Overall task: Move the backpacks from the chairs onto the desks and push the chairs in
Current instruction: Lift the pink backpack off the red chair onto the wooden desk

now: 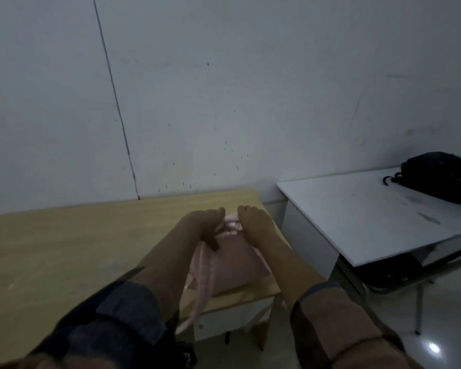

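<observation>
The pink backpack (232, 265) is gripped at its top by both hands (205, 225) (256, 225) on the wooden desk (64, 249). A black backpack (442, 177) is already laid on the white desk (357, 209); its chair (399, 272) appears tucked under.

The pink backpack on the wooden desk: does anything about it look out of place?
The pink backpack lies at the wooden desk's near right corner, its straps hanging over the front edge. Both hands, left hand and right hand, grip its top. Nothing looks damaged.
</observation>
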